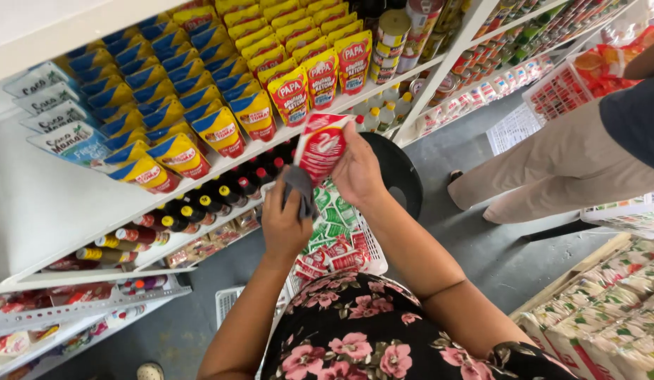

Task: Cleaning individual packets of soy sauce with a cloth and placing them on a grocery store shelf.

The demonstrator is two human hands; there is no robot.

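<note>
Floral black-and-pink fabric point(355, 338) fills the bottom centre of the frame, worn by a person who stands before white store shelves point(45, 204) and looks down at both bare hands. At centre frame the right hand point(356, 172) grips a red-and-white sachet point(320, 144) by its right edge, fingers curled tight around it and the thumb hidden behind, holding the packet upright just below the shelf edge. Left hand point(284, 224), directly below and to the left, has its fingers closed on a bunched grey cloth point(299, 188), which is pressed against the lower left corner of the sachet. Beneath both hands sits a white plastic basket point(375, 255) filled with green-and-white and red-and-white packets point(334, 236), resting over a black round stool point(397, 169) on the grey floor point(481, 246). Across the upper left of the frame, blue-and-yellow pouches point(165, 105) stand in rows, with yellow pouches point(306, 63) further right and dark bottles with red and yellow caps point(200, 204) on the shelf below. Tins and jars point(397, 35) crowd the upper centre. At right, another person in beige trousers point(559, 169) and a dark top stands beside a second white basket point(559, 91) holding red packs. Stacked bagged goods point(615, 309) occupy the lower right corner.
</note>
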